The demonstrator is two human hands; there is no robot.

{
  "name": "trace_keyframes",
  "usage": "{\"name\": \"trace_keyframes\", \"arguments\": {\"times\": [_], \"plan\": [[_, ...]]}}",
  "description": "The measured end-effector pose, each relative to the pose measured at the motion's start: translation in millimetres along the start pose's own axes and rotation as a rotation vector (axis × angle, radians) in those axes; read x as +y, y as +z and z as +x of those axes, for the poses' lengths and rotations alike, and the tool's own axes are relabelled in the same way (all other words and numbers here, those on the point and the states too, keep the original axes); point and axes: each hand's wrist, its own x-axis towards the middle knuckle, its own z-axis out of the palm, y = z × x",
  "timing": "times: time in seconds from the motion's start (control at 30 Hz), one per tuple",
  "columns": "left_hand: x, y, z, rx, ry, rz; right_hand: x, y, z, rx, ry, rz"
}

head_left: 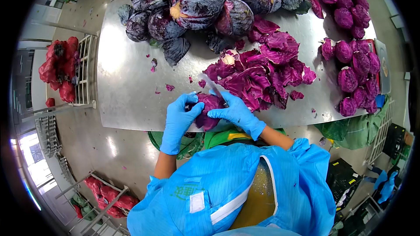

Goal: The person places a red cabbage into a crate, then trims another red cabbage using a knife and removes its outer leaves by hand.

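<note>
At the table's near edge, my left hand in a blue glove grips a purple cabbage from its left side. My right hand, also gloved, closes around a knife whose pale blade points up and to the left. The thumb of that hand presses on the cabbage's right side. The handle is mostly hidden by the fingers. Just beyond the hands lies a heap of loose purple leaves, with a pale cut stem piece on it.
Untrimmed dark cabbages pile up at the far side of the metal table. Trimmed purple cabbages gather on the right. Red sacks rest on a rack at left, and green netting hangs below the near edge.
</note>
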Motion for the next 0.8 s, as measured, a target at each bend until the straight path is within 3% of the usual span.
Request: {"name": "trace_keyframes", "arguments": {"times": [0.1, 0.13, 0.27, 0.37, 0.47, 0.67, 0.8], "plan": [[-5, 5, -2, 0.018, 0.13, -0.174, -18, -9, -6, 0.205, -0.22, -0.397], [-5, 8, -2, 0.019, 0.163, -0.138, -37, -12, -11, 0.187, -0.148, -0.562], [-7, 14, 6, 0.024, 0.256, -0.048, -19, -20, -8, 0.261, -0.458, -0.678], [-7, 12, 9, -0.003, 0.294, -0.012, -19, -21, -9, 0.254, -0.458, -0.699], [18, 6, 7, -0.067, 0.135, 0.086, -22, -20, -10, 0.229, -0.423, -0.716], [22, -8, 5, -0.155, 0.083, 0.175, -34, -14, -16, 0.17, -0.349, -0.717], [22, -2, -1, -0.08, 0.093, 0.194, -33, -11, -15, 0.168, -0.37, -0.761]]}}
